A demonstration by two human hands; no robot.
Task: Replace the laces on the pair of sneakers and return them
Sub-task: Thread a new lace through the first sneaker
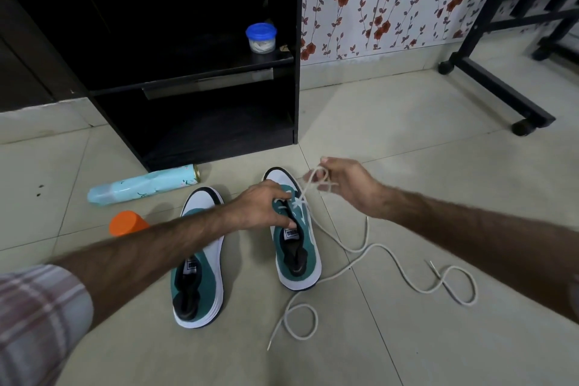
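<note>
Plaid sleeve (37, 320) nearest you; beyond it, your left hand (261, 208) grips the right-side teal-and-white knit sneaker (296, 247) on the tiled floor (407, 166), while your right hand (344, 186) pinches a loop of cream cord lace (376, 247). Lacing appears underway; next, feed an eyelet. Its unlaced mate (200, 260) stands just beside.

Black shelf unit (200, 122) stands on pale tiled floor (407, 141), open compartments dark inside. On its upper shelf, near right edge, 1 small clear tub with blue lid (261, 37), something white inside. On floor just in front of unit, light blue bottle (144, 185) lies on its side, gold end toward right. Near it, orange cup (127, 222). Behind, wall covered in floral wallpaper (376, 9), red flowers on white. At right, black metal frame on wheels (501, 72).
</note>
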